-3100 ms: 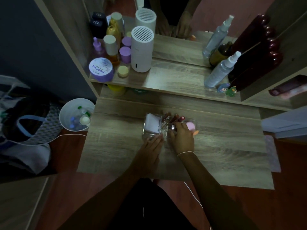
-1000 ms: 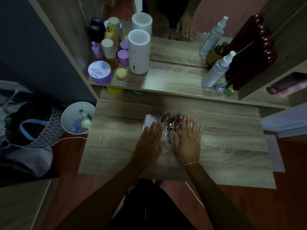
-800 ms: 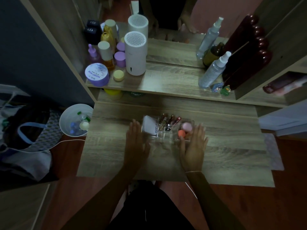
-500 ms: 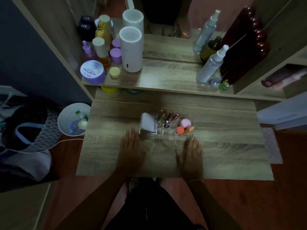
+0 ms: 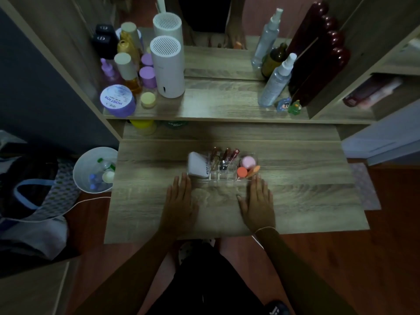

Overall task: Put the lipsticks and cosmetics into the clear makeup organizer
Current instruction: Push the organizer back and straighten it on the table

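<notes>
Both hands lie flat, palms down, on the bench [image 5: 306,201], fingers extended and only slightly spread, holding nothing. Left hand [image 5: 180,204] rests just in front of the near-left corner of the clear makeup organizer [image 5: 223,177], its fingertips close to that corner; whether they touch it cannot be told. Right hand [image 5: 258,204] rests just in front of the near-right corner, fingertips right by the orange items there, a thin bracelet [image 5: 264,228] around its wrist. Both forearms run straight back toward the person's body, roughly parallel, with a bare stretch of bench between the hands.

The organizer sits on the bench, centred between the hands and just beyond them. A white compact [image 5: 197,165] fills its left compartment, leaning. Several lipsticks [image 5: 225,156] stand upright in the small middle slots. On the right side sit a pink round item [image 5: 248,162] and an orange round item [image 5: 242,172].

A raised shelf [image 5: 222,105] behind the bench carries bottles and a white cylindrical device [image 5: 167,67].
</notes>
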The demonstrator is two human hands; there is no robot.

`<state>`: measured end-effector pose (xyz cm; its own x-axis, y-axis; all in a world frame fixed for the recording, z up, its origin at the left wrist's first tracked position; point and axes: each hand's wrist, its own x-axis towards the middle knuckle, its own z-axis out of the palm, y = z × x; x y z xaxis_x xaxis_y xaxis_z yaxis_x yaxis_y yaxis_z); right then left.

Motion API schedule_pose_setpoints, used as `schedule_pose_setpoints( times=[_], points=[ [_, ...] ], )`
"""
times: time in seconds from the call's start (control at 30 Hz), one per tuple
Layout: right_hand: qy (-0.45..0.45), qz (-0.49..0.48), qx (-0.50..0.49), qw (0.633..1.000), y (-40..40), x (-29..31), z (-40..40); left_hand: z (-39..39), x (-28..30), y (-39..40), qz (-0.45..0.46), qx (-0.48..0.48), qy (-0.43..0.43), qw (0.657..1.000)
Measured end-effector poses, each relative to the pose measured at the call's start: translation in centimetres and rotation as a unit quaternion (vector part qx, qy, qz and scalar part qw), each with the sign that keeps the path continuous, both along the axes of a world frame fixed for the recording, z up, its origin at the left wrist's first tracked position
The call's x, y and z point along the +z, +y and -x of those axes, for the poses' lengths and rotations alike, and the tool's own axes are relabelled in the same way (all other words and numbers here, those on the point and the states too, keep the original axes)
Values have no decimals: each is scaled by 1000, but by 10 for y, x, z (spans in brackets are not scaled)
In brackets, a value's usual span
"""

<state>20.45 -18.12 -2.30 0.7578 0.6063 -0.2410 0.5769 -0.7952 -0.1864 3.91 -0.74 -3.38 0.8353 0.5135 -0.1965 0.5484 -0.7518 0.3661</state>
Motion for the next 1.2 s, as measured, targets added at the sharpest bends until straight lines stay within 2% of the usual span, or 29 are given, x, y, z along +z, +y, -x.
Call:
schedule_pose_setpoints(
  times=[0.57, 1.2],
  points=[
    [-1, 1, -25, 1000, -14, 3, -7, -2, 1, 7, -7, -73, 15, 997],
    [18, 39, -54, 998, -65, 8, -36, -30, 15, -25, -10, -132, 6, 991]
  ],
)
